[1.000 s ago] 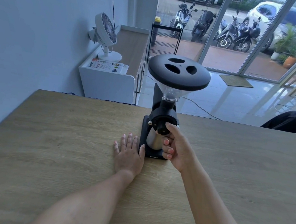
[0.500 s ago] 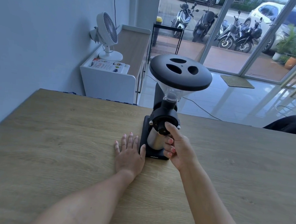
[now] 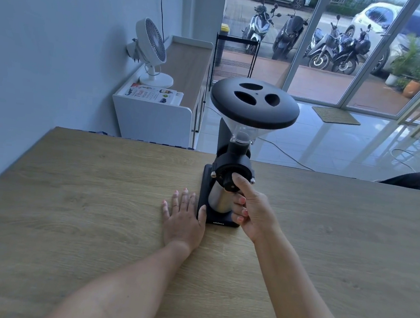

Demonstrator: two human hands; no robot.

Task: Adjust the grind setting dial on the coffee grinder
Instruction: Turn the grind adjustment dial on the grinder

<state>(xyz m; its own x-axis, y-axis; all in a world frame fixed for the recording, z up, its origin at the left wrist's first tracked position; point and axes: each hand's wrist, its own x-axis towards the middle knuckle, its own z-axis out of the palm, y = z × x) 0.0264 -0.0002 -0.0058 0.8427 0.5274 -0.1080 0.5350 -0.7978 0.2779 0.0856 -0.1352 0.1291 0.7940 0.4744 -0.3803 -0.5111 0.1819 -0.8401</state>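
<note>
Two bare forearms reach from the near edge across the wooden table (image 3: 67,221). The left hand (image 3: 183,219) lies flat, palm down and fingers spread, grasping nothing; its thumb touches the near left corner of the black base of the coffee grinder (image 3: 231,166). The right hand (image 3: 251,209) is raised just right of the grinder's front. Its thumb presses on the right side of the grind setting dial (image 3: 226,175), and the remaining fingers curl in below, next to the metal cup (image 3: 219,198) that stands on the base under the dial. The hand pinches the dial between thumb and fingers, though the contact under the knob is hidden.

The grinder stands upright near the middle of the table, close to its far edge. The dial is the round black knob on the front of the body, facing the person. Above it a clear funnel-shaped hopper widens to a broad black lid (image 3: 255,104) with three oval holes.

Beyond the table, on the left against the wall, a white cabinet (image 3: 153,119) carries a white fan (image 3: 151,49) and a printed booklet (image 3: 153,94). Farther off, glass doors (image 3: 324,75) show parked motorbikes (image 3: 324,46) and cars outside.
</note>
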